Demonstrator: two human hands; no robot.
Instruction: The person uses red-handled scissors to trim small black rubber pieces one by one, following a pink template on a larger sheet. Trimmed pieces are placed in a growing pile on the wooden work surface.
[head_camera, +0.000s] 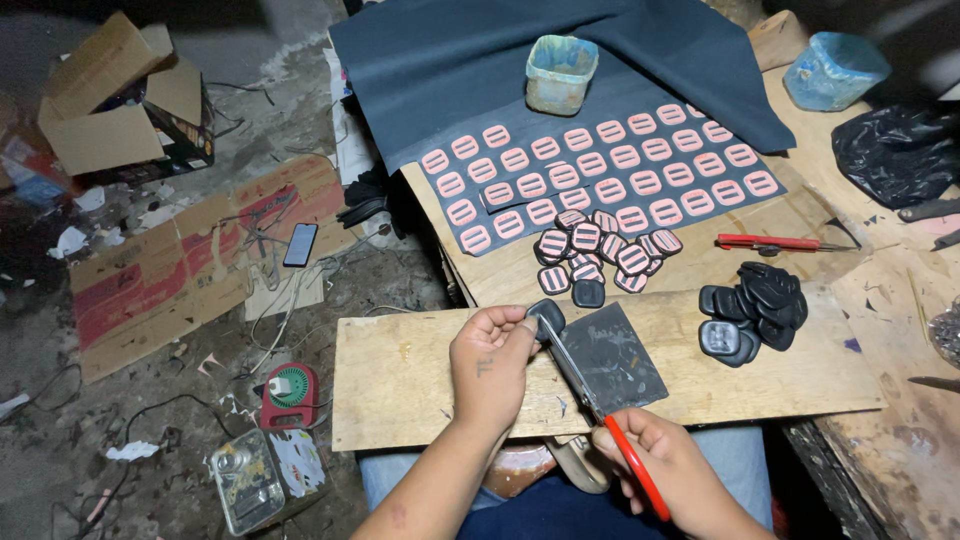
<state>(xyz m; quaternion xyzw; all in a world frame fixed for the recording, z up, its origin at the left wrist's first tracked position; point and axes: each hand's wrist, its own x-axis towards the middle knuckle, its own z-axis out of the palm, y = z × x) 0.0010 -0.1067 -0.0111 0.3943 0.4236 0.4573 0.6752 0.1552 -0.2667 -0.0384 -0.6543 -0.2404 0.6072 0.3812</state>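
Rows of pink patches (600, 170) cover a dark sheet (450, 70) beside a pale blue tub (560, 72) on the worktop (800, 230). A red-handled knife (780, 243) lies nearby, while a phone (300, 244), flattened cardboard (170, 270) and an open box (120, 100) litter the floor (60, 420).

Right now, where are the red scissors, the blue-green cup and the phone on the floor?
Red scissors (610, 425), head view, on the red handle by the right hand.
Blue-green cup (560, 75), head view, on its front wall.
Phone (300, 244), head view, middle of its dark screen.
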